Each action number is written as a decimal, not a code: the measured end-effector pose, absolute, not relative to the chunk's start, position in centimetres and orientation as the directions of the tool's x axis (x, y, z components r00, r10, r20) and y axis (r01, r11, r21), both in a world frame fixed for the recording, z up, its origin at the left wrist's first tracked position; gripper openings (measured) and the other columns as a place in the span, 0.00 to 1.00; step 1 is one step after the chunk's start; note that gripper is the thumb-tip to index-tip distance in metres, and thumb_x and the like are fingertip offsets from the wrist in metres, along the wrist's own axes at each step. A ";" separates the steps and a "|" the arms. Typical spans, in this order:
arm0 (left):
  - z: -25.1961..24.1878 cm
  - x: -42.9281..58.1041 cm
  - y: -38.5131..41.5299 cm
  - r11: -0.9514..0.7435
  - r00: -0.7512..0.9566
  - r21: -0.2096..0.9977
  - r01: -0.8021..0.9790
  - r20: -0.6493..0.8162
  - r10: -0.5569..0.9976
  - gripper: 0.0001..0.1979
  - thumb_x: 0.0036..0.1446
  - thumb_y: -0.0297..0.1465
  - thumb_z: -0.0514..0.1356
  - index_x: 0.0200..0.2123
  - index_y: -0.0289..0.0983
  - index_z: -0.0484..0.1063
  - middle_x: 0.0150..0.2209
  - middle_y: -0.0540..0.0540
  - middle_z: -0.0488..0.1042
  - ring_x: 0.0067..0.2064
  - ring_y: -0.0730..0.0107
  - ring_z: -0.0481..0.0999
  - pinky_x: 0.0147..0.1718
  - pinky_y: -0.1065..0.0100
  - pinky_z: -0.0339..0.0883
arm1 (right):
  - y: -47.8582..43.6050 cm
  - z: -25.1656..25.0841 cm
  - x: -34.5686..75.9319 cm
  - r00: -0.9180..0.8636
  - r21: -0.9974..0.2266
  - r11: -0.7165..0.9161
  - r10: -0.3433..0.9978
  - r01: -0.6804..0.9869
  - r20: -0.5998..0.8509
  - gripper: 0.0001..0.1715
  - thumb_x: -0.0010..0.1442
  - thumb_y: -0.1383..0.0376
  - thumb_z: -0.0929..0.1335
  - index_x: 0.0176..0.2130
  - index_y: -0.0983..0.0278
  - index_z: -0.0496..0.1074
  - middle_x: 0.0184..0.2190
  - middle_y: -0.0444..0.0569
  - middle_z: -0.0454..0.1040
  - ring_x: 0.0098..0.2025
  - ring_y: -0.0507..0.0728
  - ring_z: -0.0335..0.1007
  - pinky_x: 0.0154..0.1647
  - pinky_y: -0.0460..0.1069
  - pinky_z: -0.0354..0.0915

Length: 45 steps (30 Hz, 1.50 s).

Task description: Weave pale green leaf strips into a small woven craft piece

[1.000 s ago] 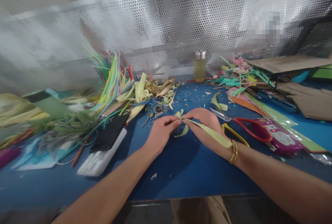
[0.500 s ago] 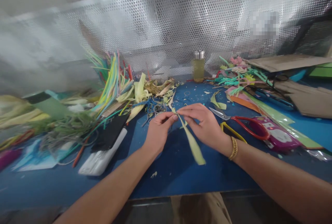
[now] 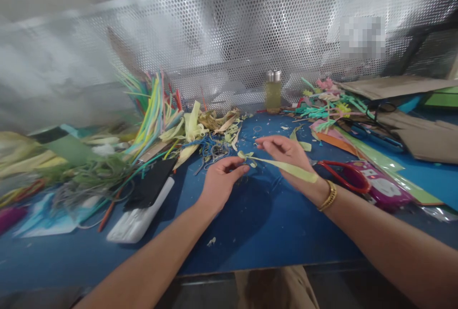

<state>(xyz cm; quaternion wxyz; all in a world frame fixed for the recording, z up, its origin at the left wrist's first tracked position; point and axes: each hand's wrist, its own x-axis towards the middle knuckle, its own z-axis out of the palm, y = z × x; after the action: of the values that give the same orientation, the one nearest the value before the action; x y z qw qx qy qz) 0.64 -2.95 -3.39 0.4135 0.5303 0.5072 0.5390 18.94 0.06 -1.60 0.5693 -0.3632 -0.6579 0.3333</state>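
Observation:
A pale yellow-green strip (image 3: 291, 169), like husk or ribbon, stretches across the middle with a small curled or looped end. My left hand (image 3: 223, 178) has its thumb and index finger at that looped end, pinching it. The strip's wide tail runs to the right, in front of my right palm and wrist. My right hand (image 3: 284, 154) is raised just right of the loop, its fingers loosely bent and the tips away from the strip. It appears to hold nothing. A bracelet (image 3: 328, 196) circles the right wrist.
Red-handled scissors (image 3: 347, 170) lie beside my right wrist, against a purple packet (image 3: 384, 185). A black phone (image 3: 150, 187) and a white case-like object (image 3: 143, 218) lie left. A lidded bottle (image 3: 274, 94) stands behind. Heaped strips (image 3: 191, 125) and a perforated metal screen (image 3: 229, 37) are farther back.
My right fingers have come off the strip and moved up and right. The strip's tail has swung from hanging downward to lying rightward across my right hand. The left hand stays nearly in place.

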 end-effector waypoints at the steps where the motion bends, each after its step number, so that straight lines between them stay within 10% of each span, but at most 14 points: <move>1: -3.5 0.6 -2.9 -0.145 -0.107 0.983 0.111 0.157 0.982 0.13 0.40 0.36 0.72 0.31 0.37 0.80 0.28 0.49 0.76 0.29 0.73 0.70 0.30 0.70 0.62 | 0.2 -1.2 19.4 -0.050 -0.859 0.507 0.862 0.072 0.504 0.14 0.64 0.57 0.66 0.39 0.62 0.78 0.36 0.50 0.80 0.39 0.55 0.76 0.43 0.51 0.70; 6: -3.9 0.4 -2.5 -0.172 -0.111 0.962 0.213 0.199 0.974 0.12 0.41 0.37 0.71 0.29 0.37 0.80 0.25 0.49 0.75 0.26 0.72 0.68 0.27 0.70 0.60 | -0.4 0.5 20.6 -0.197 -0.762 0.621 0.782 0.182 0.591 0.14 0.62 0.56 0.67 0.39 0.62 0.78 0.37 0.49 0.79 0.40 0.56 0.75 0.42 0.51 0.68; 15: -3.2 0.8 -3.1 -0.190 0.040 0.905 0.380 0.189 0.981 0.13 0.52 0.39 0.63 0.23 0.36 0.78 0.19 0.51 0.69 0.23 0.74 0.62 0.23 0.71 0.53 | -1.7 -0.5 19.1 -0.657 -0.027 0.816 0.484 0.578 0.578 0.08 0.63 0.69 0.67 0.38 0.60 0.77 0.37 0.48 0.78 0.42 0.57 0.70 0.46 0.55 0.56; 35: -2.6 0.2 -3.0 -0.132 0.288 0.979 0.156 0.083 0.954 0.15 0.55 0.43 0.61 0.26 0.36 0.73 0.23 0.49 0.69 0.24 0.74 0.62 0.23 0.71 0.54 | -0.7 -1.5 19.7 -0.596 -0.208 0.826 0.529 0.523 0.604 0.12 0.67 0.64 0.63 0.36 0.63 0.75 0.33 0.47 0.77 0.35 0.53 0.69 0.38 0.49 0.55; 45: -2.5 0.3 -3.1 -0.196 0.151 0.977 0.084 0.182 0.972 0.13 0.52 0.38 0.64 0.22 0.36 0.71 0.28 0.48 0.68 0.25 0.76 0.60 0.22 0.71 0.52 | -1.2 -1.4 19.3 -0.634 -0.131 0.814 0.531 0.565 0.562 0.08 0.65 0.65 0.65 0.35 0.64 0.72 0.31 0.46 0.73 0.31 0.53 0.64 0.35 0.50 0.51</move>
<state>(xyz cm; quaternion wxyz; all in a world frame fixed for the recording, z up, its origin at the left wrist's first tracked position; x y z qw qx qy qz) 0.28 -3.11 -2.50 0.4592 0.6037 0.4371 0.4833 19.25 -1.17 -1.38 0.3014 -0.3033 -0.9035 -0.0288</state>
